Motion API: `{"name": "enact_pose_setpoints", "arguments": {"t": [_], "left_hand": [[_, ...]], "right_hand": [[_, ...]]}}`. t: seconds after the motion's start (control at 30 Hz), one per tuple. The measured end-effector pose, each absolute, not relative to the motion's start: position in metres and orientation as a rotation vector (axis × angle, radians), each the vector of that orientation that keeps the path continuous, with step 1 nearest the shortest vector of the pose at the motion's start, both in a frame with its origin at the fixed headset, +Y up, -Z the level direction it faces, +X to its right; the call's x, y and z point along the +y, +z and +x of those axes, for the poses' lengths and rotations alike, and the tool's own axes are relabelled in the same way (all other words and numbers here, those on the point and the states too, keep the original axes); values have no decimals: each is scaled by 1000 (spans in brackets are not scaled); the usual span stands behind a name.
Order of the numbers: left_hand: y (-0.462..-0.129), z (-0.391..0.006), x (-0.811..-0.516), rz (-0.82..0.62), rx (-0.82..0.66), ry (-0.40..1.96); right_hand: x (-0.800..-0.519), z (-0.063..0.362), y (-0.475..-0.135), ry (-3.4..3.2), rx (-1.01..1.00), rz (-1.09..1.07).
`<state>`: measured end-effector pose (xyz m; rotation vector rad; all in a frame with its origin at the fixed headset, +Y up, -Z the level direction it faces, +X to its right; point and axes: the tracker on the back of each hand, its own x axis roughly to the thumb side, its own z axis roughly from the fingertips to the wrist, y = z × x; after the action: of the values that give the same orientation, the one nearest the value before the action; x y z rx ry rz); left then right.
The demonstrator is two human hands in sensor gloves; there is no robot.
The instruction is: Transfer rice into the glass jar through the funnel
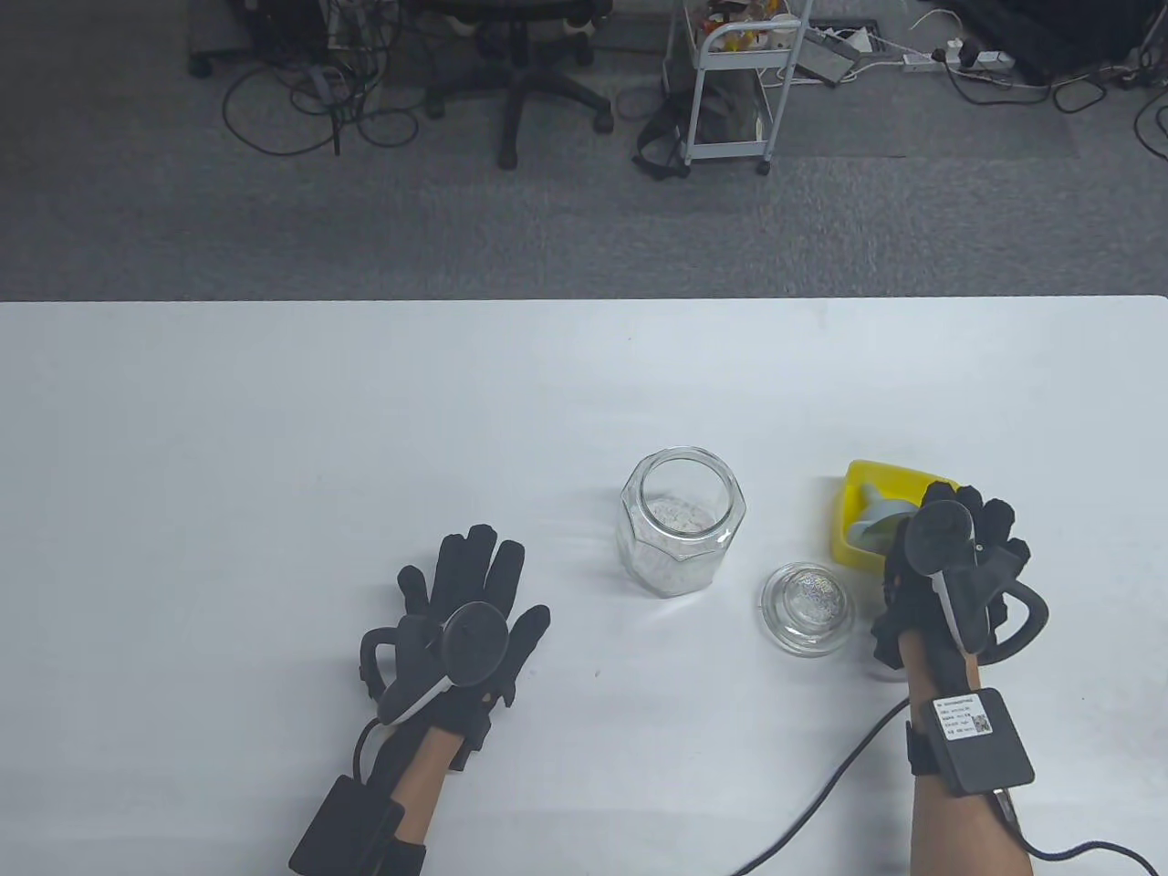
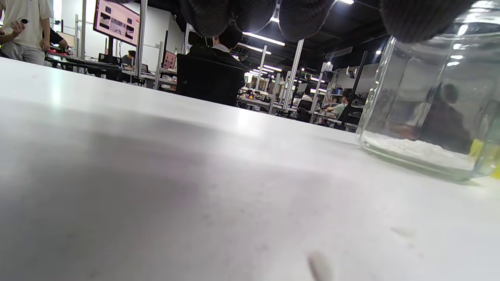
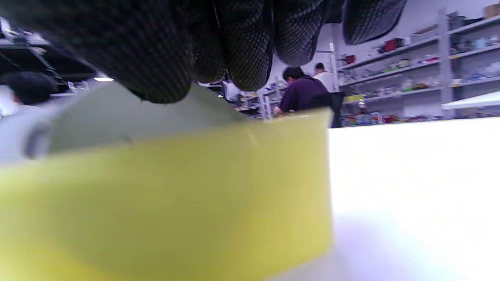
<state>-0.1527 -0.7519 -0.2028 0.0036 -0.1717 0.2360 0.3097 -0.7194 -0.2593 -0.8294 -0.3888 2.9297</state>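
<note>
An open glass jar (image 1: pixel 681 522) stands mid-table with a thin layer of rice (image 2: pixel 414 150) at its bottom; it also shows in the left wrist view (image 2: pixel 425 105). A grey funnel (image 1: pixel 878 525) lies in a yellow box (image 1: pixel 862 493). My right hand (image 1: pixel 958 538) reaches over the box, and its fingertips (image 3: pixel 242 50) touch the funnel (image 3: pixel 117 121) above the box wall (image 3: pixel 175 195). The thumb is spread away from the funnel. My left hand (image 1: pixel 474 570) lies flat on the table left of the jar, fingers (image 2: pixel 254 15) spread and holding nothing.
The jar's glass lid (image 1: pixel 808 608) lies on the table between the jar and my right hand. The table's far edge (image 1: pixel 584 299) runs across the view, with floor, chairs and a cart beyond. A cable trails from my right wrist.
</note>
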Motion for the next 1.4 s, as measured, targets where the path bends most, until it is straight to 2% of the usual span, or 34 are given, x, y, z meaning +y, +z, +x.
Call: {"name": "enact_pose_setpoints", "arguments": {"t": [0.07,0.17,0.27,0.37,0.47,0.6,0.8,1.03,1.4], "left_hand": [[-203,-152,-751,9,-174,232],[-202,-150,-751,11,-181,221],[-201,-149,-751,13,-186,215],[-201,-149,-751,17,-187,220],[-201,-149,-751,17,-189,216],[-200,-149,-750,13,-187,214],[-200,-150,-750,6,-181,207],[-200,-150,-750,-5,-179,201],[-200,-149,-750,-11,-183,198]], "right_hand": [[-706,299,-255,2981,-451,-740],[-693,278,-249,3004,-468,-466],[-690,255,-244,3033,-320,-262],[-690,235,-239,3060,-161,-158],[-691,220,-236,3112,-1,-118],[-704,216,-238,3162,315,-193],[-725,217,-244,3194,501,-240],[-735,215,-247,3211,593,-245],[-736,217,-248,3174,524,-193]]}}
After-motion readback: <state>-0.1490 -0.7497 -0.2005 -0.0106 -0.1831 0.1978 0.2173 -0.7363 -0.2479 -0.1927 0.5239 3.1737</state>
